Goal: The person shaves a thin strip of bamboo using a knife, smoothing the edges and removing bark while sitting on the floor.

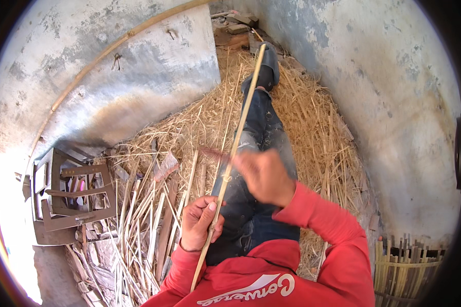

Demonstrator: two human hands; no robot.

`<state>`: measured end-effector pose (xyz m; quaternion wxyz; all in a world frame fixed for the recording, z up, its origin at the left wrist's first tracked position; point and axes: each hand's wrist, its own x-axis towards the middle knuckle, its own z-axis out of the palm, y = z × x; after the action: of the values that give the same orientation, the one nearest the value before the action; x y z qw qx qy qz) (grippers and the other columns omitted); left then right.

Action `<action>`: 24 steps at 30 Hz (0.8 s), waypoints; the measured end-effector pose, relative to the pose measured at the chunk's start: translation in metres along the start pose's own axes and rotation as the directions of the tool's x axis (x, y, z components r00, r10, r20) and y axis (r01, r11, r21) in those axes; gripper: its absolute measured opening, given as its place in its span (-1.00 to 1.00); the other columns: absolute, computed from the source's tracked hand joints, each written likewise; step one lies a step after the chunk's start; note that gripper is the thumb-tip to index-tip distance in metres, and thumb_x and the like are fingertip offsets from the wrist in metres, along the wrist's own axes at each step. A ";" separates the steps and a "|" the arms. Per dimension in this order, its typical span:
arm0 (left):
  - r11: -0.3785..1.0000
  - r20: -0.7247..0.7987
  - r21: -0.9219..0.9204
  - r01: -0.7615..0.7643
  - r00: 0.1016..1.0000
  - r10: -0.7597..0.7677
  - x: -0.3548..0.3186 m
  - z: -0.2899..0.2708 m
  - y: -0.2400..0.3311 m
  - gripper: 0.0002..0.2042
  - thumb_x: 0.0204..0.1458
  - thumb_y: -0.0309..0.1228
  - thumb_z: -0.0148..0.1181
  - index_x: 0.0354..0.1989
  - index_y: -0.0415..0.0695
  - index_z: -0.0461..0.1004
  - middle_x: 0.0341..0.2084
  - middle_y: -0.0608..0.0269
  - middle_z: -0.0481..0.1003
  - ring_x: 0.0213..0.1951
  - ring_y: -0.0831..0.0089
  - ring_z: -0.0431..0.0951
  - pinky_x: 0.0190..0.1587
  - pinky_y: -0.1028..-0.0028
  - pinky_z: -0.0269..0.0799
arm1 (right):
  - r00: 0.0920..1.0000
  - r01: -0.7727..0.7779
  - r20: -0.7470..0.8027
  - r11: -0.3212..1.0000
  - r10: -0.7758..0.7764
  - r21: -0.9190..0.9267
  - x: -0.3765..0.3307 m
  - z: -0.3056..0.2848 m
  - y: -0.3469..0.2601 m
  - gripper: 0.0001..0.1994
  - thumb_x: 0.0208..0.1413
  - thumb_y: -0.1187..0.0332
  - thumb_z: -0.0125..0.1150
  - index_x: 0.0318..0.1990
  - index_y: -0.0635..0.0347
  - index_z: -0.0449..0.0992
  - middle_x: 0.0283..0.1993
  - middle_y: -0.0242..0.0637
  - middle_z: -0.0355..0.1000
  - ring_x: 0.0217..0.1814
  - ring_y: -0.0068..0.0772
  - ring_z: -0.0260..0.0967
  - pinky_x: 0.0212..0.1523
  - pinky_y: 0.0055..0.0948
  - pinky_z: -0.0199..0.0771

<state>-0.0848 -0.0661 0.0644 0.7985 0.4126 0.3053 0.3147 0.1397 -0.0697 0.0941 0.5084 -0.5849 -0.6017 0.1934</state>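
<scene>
A long, pale bamboo strip (245,112) slants from beside my foot down across my legs to my waist. My left hand (198,225) is closed round its lower part, with the thumb on top. Higher up, my right hand (266,176) is closed on what looks like a knife (212,153), its reddish-brown blade blurred and lying across the strip. The knife's handle is hidden in the fist. A small pale curl of shaving (227,178) clings to the strip between my hands.
Straw-like shavings (317,138) cover the floor around my outstretched legs. Split bamboo sticks (138,240) lie at the left, near a brown metal frame (79,192). A bent bamboo pole (92,64) leans along the left wall. A slatted bamboo basket (407,271) stands at the lower right.
</scene>
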 end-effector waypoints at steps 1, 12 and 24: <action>1.000 -0.012 0.017 0.003 1.000 -0.003 -0.003 0.001 -0.001 -0.75 0.37 -0.34 -0.01 -0.08 -0.32 0.45 -0.73 0.22 0.41 -0.82 0.60 0.24 -0.76 0.61 0.10 | 0.998 -0.046 -0.041 0.999 0.046 0.007 0.011 -0.006 0.004 -0.65 0.38 0.26 -0.01 -0.38 0.30 0.55 -0.61 0.07 0.36 -0.58 0.12 0.37 -0.54 -0.17 0.29; 0.999 -0.031 0.029 -0.026 0.999 0.026 0.003 0.009 0.000 -0.77 0.36 -0.33 -0.01 -0.18 -0.28 0.43 -0.75 0.18 0.42 -0.83 0.59 0.22 -0.75 0.61 0.07 | 0.994 -0.063 -0.088 0.997 0.066 0.042 -0.003 0.001 0.019 -0.69 0.34 0.27 0.05 -0.43 0.23 0.53 -0.62 0.07 0.33 -0.59 0.09 0.41 -0.58 -0.11 0.29; 0.987 -0.228 -0.153 -0.055 0.973 0.019 0.014 0.007 -0.016 -0.83 0.23 -0.35 0.12 -0.30 -0.21 0.45 -0.49 0.22 0.47 -0.48 0.46 0.40 -0.42 0.49 0.25 | 0.988 0.096 0.110 0.988 -0.109 0.117 -0.046 0.032 -0.006 -0.68 0.37 0.27 0.00 -0.39 0.27 0.51 -0.61 0.06 0.34 -0.58 0.14 0.42 -0.58 -0.16 0.29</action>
<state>-0.0668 -0.0657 0.0511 0.7829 0.3149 0.3604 0.3976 0.1002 -0.1007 0.0684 0.5139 -0.5115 -0.6477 0.2339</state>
